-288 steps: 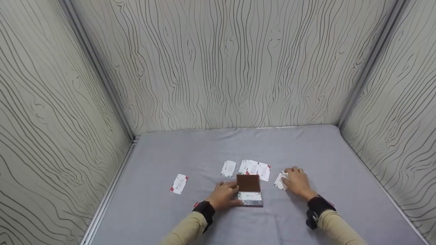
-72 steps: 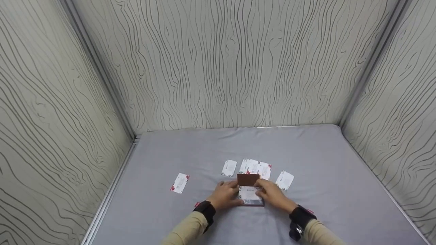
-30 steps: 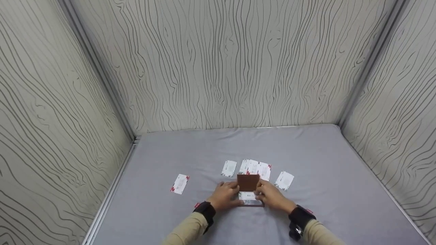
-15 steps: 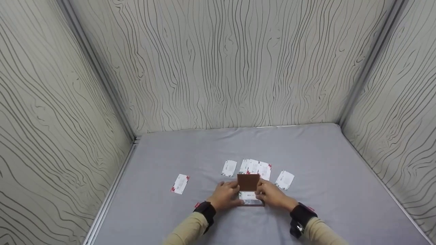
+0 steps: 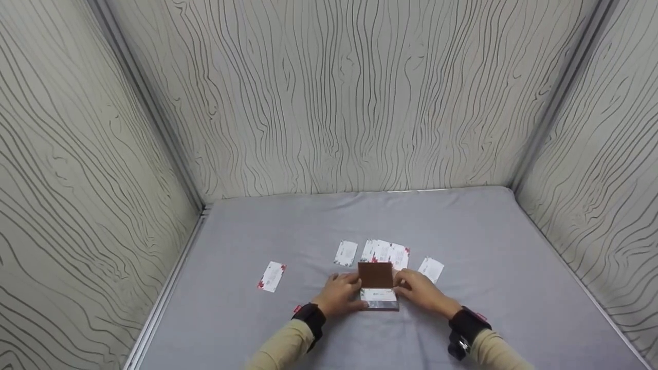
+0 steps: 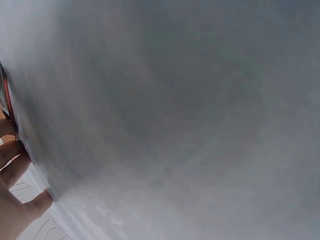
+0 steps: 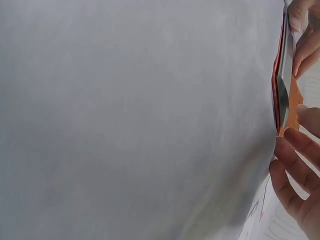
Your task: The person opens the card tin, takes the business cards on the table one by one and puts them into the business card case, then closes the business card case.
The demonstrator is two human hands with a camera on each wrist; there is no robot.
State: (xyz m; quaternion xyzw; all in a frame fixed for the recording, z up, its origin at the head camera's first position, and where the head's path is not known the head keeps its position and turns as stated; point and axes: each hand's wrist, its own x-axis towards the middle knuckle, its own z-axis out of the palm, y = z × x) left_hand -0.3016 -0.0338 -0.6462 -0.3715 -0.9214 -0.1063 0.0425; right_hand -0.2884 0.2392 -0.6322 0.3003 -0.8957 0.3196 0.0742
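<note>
A brown-lidded business card case stands open on the grey cloth, its lid raised. A white card lies inside, its lower part behind a silvery strip along the front. My left hand grips the case's left side, thumb on the front corner. At the right edge is my right hand, fingers loosely bent and nothing held between them. The right wrist view shows the case edge-on, with the right fingers beside its end. Only a sliver of the case enters the left wrist view.
Floral-edged business cards lie around the case: one at the far left, one behind the left hand, an overlapping group behind the lid, and one partly behind the right hand. Patterned panels enclose the table.
The right hand picked nothing from the right-hand card; it worked at the card in the case, which slid lower behind the strip. Now it has let go and shifted right. The left hand stayed put.
</note>
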